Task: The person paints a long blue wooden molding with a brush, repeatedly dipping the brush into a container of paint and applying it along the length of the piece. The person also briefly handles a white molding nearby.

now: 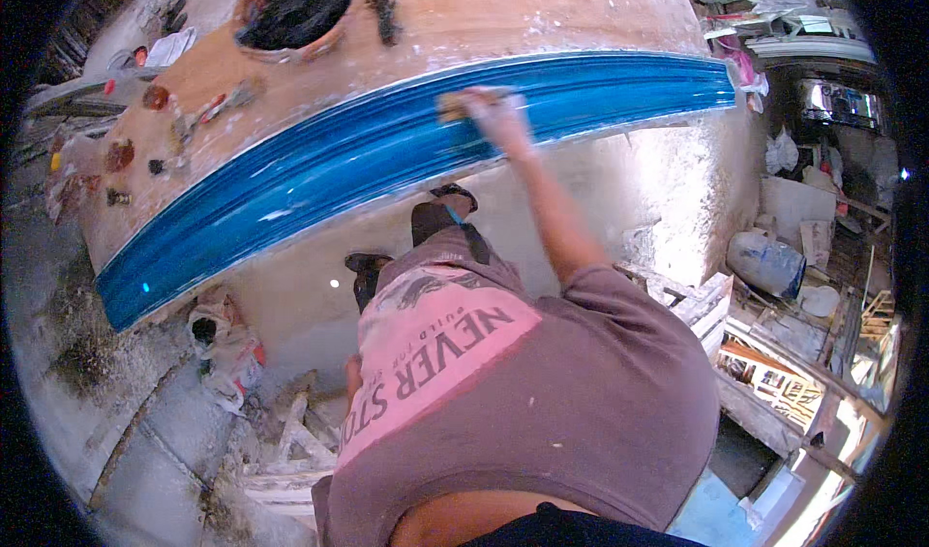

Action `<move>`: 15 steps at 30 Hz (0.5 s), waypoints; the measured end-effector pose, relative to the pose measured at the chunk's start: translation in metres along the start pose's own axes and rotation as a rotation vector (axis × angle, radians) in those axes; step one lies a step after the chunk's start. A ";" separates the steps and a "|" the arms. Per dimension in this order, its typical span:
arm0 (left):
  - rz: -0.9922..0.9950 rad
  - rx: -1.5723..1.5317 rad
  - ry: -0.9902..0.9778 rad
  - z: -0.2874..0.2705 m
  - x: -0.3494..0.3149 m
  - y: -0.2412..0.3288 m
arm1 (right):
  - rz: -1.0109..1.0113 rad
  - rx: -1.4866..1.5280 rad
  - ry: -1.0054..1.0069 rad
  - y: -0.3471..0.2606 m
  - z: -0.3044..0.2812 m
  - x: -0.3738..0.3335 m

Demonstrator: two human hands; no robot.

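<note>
A long blue strip with lengthwise ridges and a glossy, wet-looking surface (319, 179) lies across the near side of a tan worktop (581, 10). Over its middle, my right hand (498, 121) is closed round a tan, brush-like tool (452, 107). That tool is against or just above the ridges, and motion blurs both it and the hand. Of my left arm, only a bit of skin (353, 375) shows beside the shirt, low down. My torso covers the rest, so its fingers cannot be made out.
A round basin (288, 55) of black material sits on the worktop, with a black-smeared patch beside it. Brushes (215, 108) and small pots (120, 154) lie at the left. On the floor are a sack (232, 344) and wood scraps (300, 431). A blue drum (764, 264) lies at right.
</note>
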State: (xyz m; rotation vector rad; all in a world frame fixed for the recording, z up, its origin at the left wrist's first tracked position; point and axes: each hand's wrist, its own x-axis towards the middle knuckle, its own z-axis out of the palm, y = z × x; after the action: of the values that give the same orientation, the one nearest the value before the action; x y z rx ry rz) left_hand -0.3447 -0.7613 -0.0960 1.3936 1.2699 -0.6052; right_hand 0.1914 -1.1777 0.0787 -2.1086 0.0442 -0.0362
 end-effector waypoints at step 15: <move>0.509 0.132 -0.087 0.304 -0.021 0.304 | -0.477 -0.054 -0.012 0.050 -0.018 0.044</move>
State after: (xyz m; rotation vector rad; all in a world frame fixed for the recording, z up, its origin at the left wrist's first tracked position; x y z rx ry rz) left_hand 0.0131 -0.9948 -0.0455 1.7012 0.7696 -0.3946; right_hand 0.2334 -1.2213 0.0451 -2.1288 -0.4693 -0.3094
